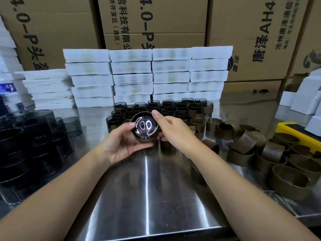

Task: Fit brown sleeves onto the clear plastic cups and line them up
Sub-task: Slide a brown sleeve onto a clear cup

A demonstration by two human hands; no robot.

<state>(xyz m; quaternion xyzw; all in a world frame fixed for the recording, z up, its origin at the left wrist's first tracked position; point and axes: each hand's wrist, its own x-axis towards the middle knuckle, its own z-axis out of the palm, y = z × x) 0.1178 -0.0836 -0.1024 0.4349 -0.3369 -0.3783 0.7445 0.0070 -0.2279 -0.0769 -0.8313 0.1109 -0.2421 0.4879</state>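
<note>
A clear smoky plastic cup (145, 126) with a brown sleeve (146, 139) round it is held above the steel table, its glossy bottom turned toward me. My left hand (121, 141) cups it from below and the left, thumb on its rim. My right hand (171, 126) grips it from the right, thumb at the top edge. Behind the hands stand rows of sleeved cups (166, 108). Bare dark cups (34, 136) are stacked at the left. Loose brown sleeves (260, 153) lie heaped at the right.
The steel table (147, 197) reaches to the front edge. Stacked white flat boxes (147, 75) stand behind the cups, large cardboard cartons (251, 32) behind those. A yellow device (298, 134) and small white boxes (304, 100) sit at the far right.
</note>
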